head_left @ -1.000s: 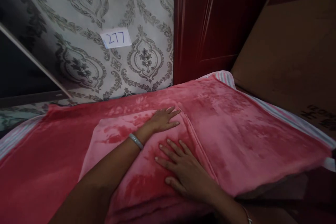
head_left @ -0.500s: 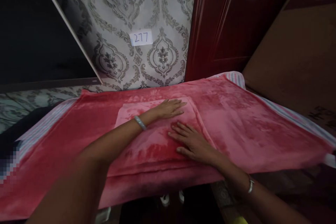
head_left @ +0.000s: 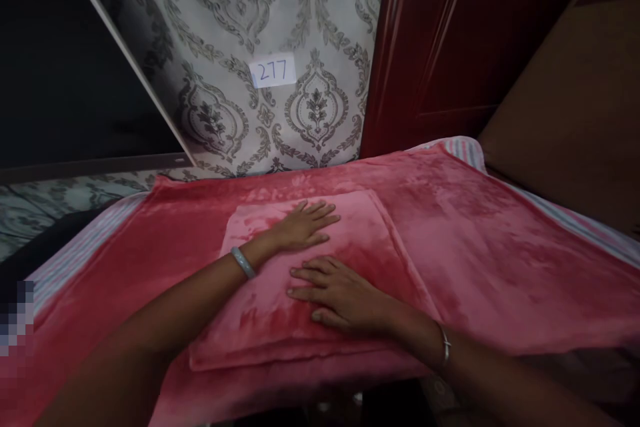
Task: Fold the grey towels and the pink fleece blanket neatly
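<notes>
A plush pink and red cloth point(head_left: 350, 213), folded into a flat rectangle, lies in the middle of a larger red and pink blanket point(head_left: 480, 247). My left hand point(head_left: 303, 225) rests palm down on the folded cloth, above its centre, with the fingers spread. Lower and to the right, my right hand point(head_left: 345, 293) lies flat on the same cloth, fingers apart and pointing left. Neither hand grips anything. The cloth's front edge shows a layered fold.
Striped fabric point(head_left: 467, 152) shows under the blanket's sides. Behind stand a patterned wall with a paper label point(head_left: 273, 71) reading 277, a dark red door point(head_left: 440, 47) and a brown cardboard box point(head_left: 575, 100). A dark panel point(head_left: 85, 67) stands at the left.
Both hands have slid left and toward me over the folded cloth, staying flat. The view has shifted slightly.
</notes>
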Available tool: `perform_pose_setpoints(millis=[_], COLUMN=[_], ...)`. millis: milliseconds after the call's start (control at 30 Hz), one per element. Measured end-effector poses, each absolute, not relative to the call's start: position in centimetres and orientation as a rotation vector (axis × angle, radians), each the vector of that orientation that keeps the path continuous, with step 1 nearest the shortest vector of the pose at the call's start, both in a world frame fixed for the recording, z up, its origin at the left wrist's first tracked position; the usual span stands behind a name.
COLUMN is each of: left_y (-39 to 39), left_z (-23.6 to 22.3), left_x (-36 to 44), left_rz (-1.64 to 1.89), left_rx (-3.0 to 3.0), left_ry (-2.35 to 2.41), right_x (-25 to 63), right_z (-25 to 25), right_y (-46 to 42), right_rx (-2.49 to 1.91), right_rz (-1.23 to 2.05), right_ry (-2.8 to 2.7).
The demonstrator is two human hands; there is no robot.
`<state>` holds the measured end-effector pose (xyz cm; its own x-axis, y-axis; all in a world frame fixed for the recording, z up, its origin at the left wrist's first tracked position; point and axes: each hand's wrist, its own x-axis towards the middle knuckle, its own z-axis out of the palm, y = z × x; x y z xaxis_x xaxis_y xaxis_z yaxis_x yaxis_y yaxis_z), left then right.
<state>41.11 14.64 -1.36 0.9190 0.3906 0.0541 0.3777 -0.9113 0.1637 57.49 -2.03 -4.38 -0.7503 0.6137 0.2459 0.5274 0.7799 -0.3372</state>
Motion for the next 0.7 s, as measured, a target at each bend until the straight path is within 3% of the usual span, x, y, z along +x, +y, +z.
perform_pose_setpoints(millis=[200,467,700], left_y=[18.7,18.0,16.2], left_z=[-2.4,-3.2,-1.1], left_x=[41.0,41.1,41.5], left_rz=[0.198,0.267,0.155], left_rx=[2.748,2.774,2.95], left_ry=[0.855,0.875,1.093], right_x=[57.8,57.5,57.6], right_z=[-3.7,-3.8,-3.4], right_y=[-2.0,-2.0,-1.8], right_rx=[-0.906,-0.906,-0.902], right_rz=[0.472,0.49,0.441], right_ry=[-2.618,-2.607,-2.616])
